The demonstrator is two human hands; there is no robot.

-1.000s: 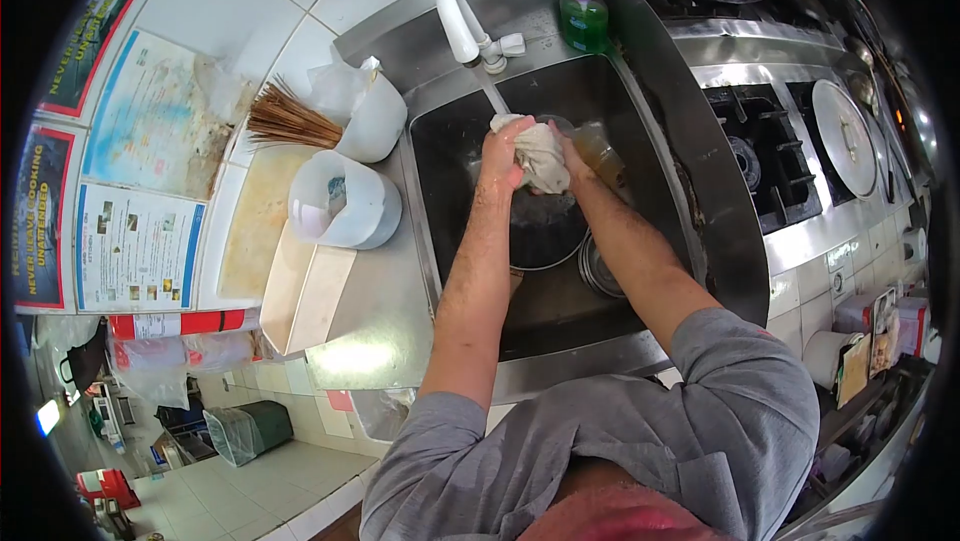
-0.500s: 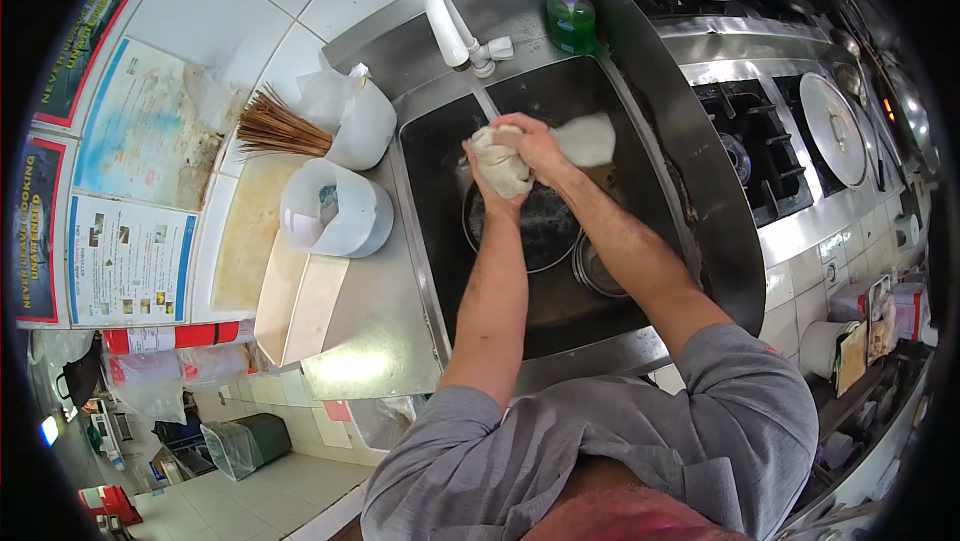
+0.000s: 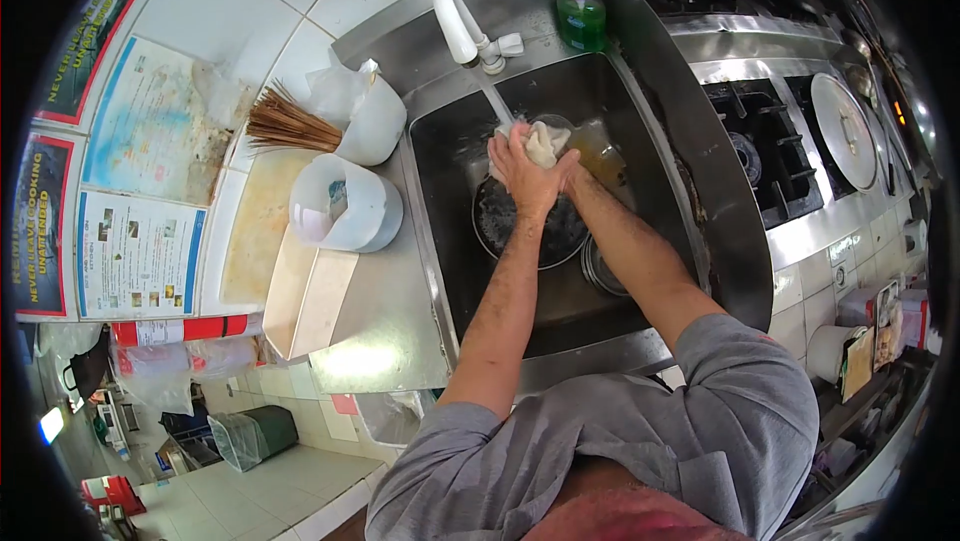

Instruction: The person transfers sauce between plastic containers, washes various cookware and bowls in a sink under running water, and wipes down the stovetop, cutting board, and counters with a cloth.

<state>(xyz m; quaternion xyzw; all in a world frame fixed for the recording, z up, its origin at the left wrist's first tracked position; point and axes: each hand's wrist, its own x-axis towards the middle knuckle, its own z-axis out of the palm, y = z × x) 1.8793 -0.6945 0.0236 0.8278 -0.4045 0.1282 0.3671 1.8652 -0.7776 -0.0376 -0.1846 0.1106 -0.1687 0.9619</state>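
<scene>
A wet off-white cloth (image 3: pixel 546 144) is bunched up between my hands over the sink (image 3: pixel 560 326), beside the stream of water from the white tap (image 3: pixel 455 26). My left hand (image 3: pixel 527 175) lies over the near side of the cloth with its back toward me, fingers curled on it. My right hand (image 3: pixel 570 170) presses in from the right, its fingers mostly hidden behind the cloth and the left hand. Below them a dark round pan (image 3: pixel 525 241) with water in it sits in the sink, and a metal lid or bowl (image 3: pixel 600 269) lies partly under my right forearm.
A green soap bottle (image 3: pixel 581 16) with a purple pump stands at the sink's back corner. To the left are two white tubs, the nearer tub (image 3: pixel 375 216) and one holding a stick brush (image 3: pixel 290 121). A gas stove (image 3: pixel 765 156) is on the right.
The cloth's loose part, which hung to the right, is now gathered into the bundle. My left hand has turned over from beneath the cloth to on top, and both hands sit slightly lower.
</scene>
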